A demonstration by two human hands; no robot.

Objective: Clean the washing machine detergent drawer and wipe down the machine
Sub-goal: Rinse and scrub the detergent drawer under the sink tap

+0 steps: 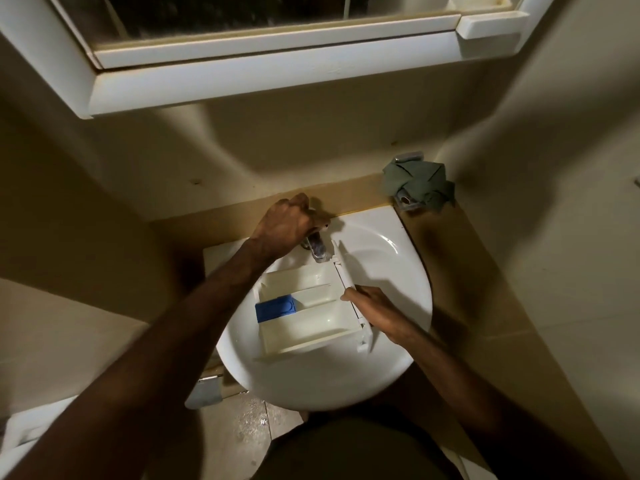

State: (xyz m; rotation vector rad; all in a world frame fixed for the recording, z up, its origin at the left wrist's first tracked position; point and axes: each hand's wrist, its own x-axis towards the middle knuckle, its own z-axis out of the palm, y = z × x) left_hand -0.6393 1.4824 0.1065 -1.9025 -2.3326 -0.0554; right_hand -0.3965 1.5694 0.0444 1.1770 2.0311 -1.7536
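We are at the rinsing step: our left hand (289,225) grips the tap (317,249), our right hand (377,311) holds the detergent drawer (304,313) in the sink (391,271); next, water must flow.

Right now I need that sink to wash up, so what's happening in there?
A person is rinsing a white plastic detergent drawer with a blue insert in the white round basin. The right hand holds the drawer's front panel; the left hand grips the chrome tap. A crumpled green cloth lies on the counter.
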